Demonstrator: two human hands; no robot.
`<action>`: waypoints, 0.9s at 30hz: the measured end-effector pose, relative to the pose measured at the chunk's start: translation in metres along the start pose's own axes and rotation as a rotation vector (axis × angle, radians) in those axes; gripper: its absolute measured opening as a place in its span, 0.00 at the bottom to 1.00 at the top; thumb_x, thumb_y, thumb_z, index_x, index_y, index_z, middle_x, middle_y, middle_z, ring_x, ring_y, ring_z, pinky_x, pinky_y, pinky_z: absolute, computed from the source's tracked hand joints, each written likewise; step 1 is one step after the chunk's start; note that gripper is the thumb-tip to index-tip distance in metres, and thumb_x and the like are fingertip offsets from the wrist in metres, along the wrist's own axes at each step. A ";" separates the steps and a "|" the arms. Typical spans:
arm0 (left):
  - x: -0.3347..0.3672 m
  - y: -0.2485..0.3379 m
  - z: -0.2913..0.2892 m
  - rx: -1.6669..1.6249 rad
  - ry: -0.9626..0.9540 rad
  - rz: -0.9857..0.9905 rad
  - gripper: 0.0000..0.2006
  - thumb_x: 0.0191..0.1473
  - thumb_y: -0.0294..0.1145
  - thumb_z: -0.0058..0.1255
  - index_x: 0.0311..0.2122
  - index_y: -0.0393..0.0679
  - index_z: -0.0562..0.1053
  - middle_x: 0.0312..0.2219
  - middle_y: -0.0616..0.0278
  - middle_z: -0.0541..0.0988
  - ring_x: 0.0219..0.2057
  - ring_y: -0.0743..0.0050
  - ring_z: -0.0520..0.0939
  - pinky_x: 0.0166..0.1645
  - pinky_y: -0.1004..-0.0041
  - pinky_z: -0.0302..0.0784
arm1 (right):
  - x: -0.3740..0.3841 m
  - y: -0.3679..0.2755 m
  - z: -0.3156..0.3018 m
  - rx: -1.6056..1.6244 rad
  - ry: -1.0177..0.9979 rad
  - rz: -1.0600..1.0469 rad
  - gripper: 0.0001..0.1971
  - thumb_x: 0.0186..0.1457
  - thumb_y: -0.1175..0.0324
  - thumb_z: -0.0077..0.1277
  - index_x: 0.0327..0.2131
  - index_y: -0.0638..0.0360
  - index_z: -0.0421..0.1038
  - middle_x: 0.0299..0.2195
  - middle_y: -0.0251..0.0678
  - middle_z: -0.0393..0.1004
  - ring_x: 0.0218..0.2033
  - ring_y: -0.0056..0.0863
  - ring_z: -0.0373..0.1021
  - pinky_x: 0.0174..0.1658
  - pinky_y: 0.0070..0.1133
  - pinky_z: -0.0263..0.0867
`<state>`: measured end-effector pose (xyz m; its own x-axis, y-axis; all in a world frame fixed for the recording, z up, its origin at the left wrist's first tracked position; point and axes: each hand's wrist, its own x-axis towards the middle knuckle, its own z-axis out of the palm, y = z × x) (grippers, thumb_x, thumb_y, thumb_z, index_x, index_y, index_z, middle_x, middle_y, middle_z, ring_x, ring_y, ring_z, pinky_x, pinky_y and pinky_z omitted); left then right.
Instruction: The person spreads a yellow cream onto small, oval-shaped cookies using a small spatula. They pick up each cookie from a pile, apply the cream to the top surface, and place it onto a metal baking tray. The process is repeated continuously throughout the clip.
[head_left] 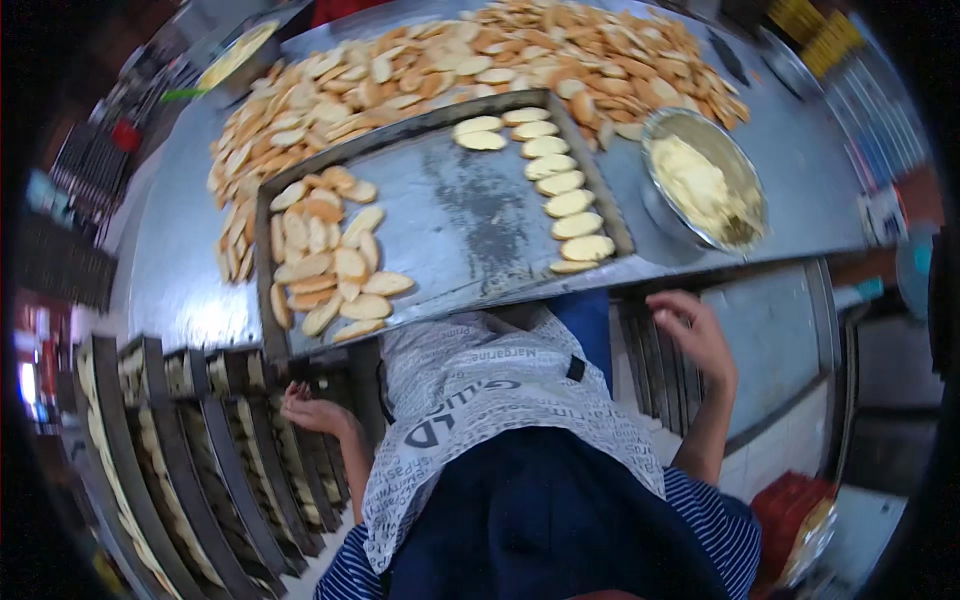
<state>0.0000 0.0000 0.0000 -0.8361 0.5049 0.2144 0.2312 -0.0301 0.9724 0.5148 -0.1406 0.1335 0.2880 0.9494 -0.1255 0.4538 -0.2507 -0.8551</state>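
A metal baking tray rests at the table's near edge. On its left side lies a loose heap of plain bread slices. Slices coated with pale yellow spread form a column along its right side, with a second column begun at the top. My left hand hangs below the tray's near left corner, fingers loosely curled and apart, with nothing visible in them. My right hand is off the table edge, right of the tray, fingers apart and holding nothing. Above it stands a metal bowl of pale yellow spread.
A large pile of bread slices covers the far part of the metal table. Another bowl with a green-handled tool stands far left. Below left are stacked filled trays; more trays lean at the right.
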 end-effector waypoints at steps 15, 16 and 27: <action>-0.065 0.122 0.107 -0.345 -0.383 0.424 0.12 0.62 0.35 0.28 0.37 0.37 0.61 0.35 0.53 0.68 0.35 0.65 0.69 0.43 0.68 0.66 | 0.083 0.024 -0.172 -1.323 0.389 0.064 0.07 0.44 0.66 0.55 0.29 0.54 0.75 0.31 0.36 0.73 0.39 0.34 0.68 0.43 0.33 0.61; -0.072 0.128 0.122 -0.371 -0.450 0.431 0.11 0.61 0.34 0.28 0.38 0.37 0.61 0.36 0.52 0.68 0.35 0.65 0.69 0.42 0.68 0.66 | 0.094 0.028 -0.176 -1.345 0.294 0.114 0.05 0.44 0.67 0.54 0.27 0.54 0.75 0.29 0.36 0.74 0.39 0.33 0.69 0.42 0.33 0.61; -0.155 0.191 0.252 -0.579 -0.945 0.425 0.09 0.59 0.29 0.29 0.37 0.37 0.62 0.31 0.52 0.72 0.31 0.69 0.72 0.39 0.71 0.69 | 0.131 0.060 -0.217 -1.530 0.379 -0.044 0.02 0.45 0.74 0.47 0.26 0.57 0.69 0.24 0.38 0.73 0.30 0.37 0.71 0.33 0.32 0.64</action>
<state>0.2991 0.1329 0.1290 0.0081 0.7895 0.6137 -0.0608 -0.6122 0.7884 0.7633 -0.0724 0.1747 0.3318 0.9188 0.2138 0.7877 -0.3945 0.4732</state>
